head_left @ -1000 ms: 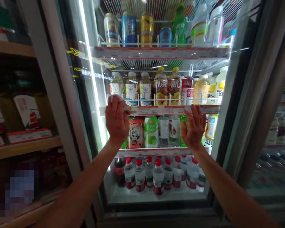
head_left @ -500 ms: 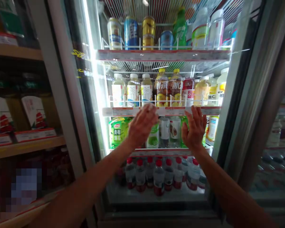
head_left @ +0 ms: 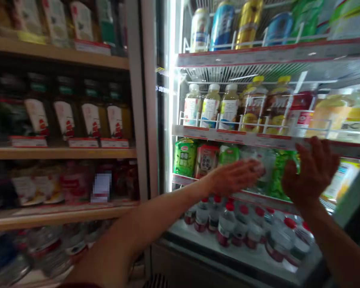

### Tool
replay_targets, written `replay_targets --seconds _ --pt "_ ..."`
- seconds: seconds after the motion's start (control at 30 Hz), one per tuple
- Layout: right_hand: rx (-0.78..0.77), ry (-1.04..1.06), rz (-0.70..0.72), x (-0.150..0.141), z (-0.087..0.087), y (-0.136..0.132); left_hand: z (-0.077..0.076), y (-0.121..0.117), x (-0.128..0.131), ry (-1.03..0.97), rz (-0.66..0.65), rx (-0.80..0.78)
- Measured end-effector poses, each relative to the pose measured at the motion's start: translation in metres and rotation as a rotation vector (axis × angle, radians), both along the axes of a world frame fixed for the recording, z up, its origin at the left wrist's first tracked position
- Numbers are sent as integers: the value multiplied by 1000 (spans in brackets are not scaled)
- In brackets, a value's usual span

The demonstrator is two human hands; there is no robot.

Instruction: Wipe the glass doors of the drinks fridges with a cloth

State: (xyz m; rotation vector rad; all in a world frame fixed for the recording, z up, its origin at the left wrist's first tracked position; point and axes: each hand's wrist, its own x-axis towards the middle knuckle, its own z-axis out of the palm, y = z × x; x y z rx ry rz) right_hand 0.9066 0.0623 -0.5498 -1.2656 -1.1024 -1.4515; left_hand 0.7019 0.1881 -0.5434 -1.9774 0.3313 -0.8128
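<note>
My left hand (head_left: 238,176) reaches forward in front of the lower middle shelf of a lit drinks fridge, its fingers pointing right and blurred. A pale patch shows at its fingertips; I cannot make out whether it is a held thing. My right hand (head_left: 310,172) is raised with fingers apart and nothing in it, in front of a green bottle (head_left: 280,172). Behind my left hand are a green tea bottle (head_left: 185,158), a red-labelled bottle (head_left: 207,160) and another green bottle (head_left: 229,155). Faint reflections lie over the shelves.
Above stand bottles with white caps (head_left: 229,106) and cans (head_left: 222,26). Red-capped bottles (head_left: 227,224) fill the fridge floor. Left of the metal door frame (head_left: 144,100), wooden shelves (head_left: 63,153) carry dark bottles (head_left: 91,114) and packets.
The view has swung left, showing more of the wooden shelves. My left hand has come down from the shelf edge and its fingers now point right. My right hand remains raised.
</note>
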Motion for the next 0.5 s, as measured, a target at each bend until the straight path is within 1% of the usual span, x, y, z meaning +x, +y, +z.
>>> replay_targets --seconds 0.03,0.07,0.1,0.13,0.23,0.27,0.3,0.33,0.37,0.43,0.47,0.5 --pt "-5 2 23 1 0 1 -7 -2 -2 91 14 70" --pt "-5 6 40 1 0 2 -9 -2 -4 136 36 108" --pt "-5 14 52 0 1 2 -5 0 -8 123 72 104" --pt "-1 28 59 -2 1 2 3 3 -13 53 126 60" --pt "-1 58 53 -7 2 1 40 11 -25 -307 352 -161" --pt "-5 61 50 -8 3 1 48 12 -27 -386 415 -208" --pt "-5 62 49 -8 3 2 51 11 -27 -398 449 -213" --pt "1 64 49 -8 3 2 48 9 -27 -333 447 -171" --pt "9 66 53 -7 4 2 41 5 -27 -210 409 -91" --pt "16 75 60 -5 3 2 19 -2 -27 72 287 87" --pt "11 78 57 -4 3 2 11 -3 -27 164 244 137" --pt "11 68 53 -4 3 2 7 -1 -29 197 231 144"
